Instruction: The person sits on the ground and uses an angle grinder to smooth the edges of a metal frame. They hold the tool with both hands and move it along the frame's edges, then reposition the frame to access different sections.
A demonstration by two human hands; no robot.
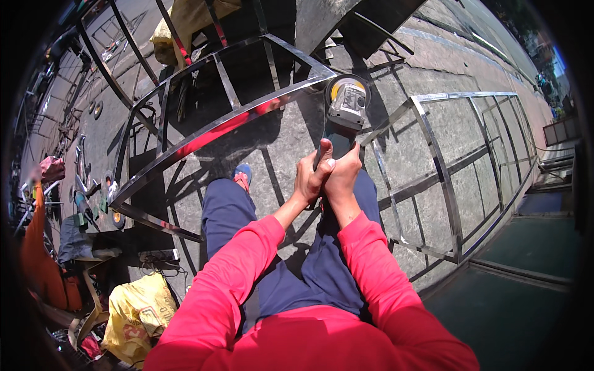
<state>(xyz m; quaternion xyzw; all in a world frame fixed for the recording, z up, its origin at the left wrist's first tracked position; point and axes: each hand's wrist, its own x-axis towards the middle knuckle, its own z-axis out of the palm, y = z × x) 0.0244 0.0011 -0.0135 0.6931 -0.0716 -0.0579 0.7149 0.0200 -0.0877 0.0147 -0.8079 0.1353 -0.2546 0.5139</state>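
Both of my hands are wrapped round the dark body of an angle grinder, pointed away from me. My left hand closes on it from the left, thumb lying up along the tool. On the other side my right hand grips it, pressed against the left. The grinder's disc, with a yellow centre, is at the corner of a shiny metal frame made of square tubes. Whether the disc touches the tube, or spins, I cannot tell.
A second barred metal frame lies to the right. A yellow sack is at the lower left, near a person in orange. Loose discs and tools lie on the left ground. Dark green panels are at the right.
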